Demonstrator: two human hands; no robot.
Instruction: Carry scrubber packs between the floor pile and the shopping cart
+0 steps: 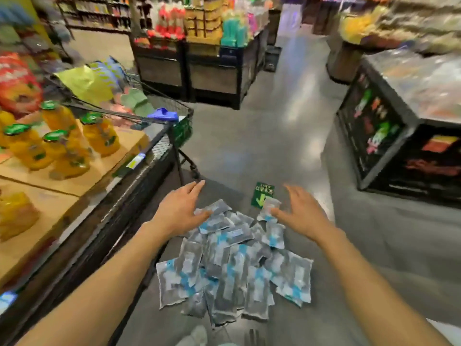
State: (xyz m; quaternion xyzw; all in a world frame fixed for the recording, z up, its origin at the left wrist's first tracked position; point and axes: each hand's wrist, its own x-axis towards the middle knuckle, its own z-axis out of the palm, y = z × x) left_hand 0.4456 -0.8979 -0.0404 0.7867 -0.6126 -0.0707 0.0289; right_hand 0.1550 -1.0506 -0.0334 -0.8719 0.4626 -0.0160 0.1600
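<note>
A heap of several grey and blue sealed packets (232,268) lies on the grey shop floor in front of me. My left hand (180,208) reaches out over the heap's far left edge, fingers straight, thumb near a packet. My right hand (299,213) is stretched out at the heap's far right. Its thumb touches one small packet (270,208) that stands up from the pile. Both hands are flat and spread, palms facing inward. The picture is blurred by motion.
A shelf with orange juice bottles (62,143) on cardboard runs along the left. A loaded shopping cart (159,113) stands beyond it. A dark display stand (389,136) is at the right, another stand (199,58) ahead. A green floor sticker (263,193) lies past the heap.
</note>
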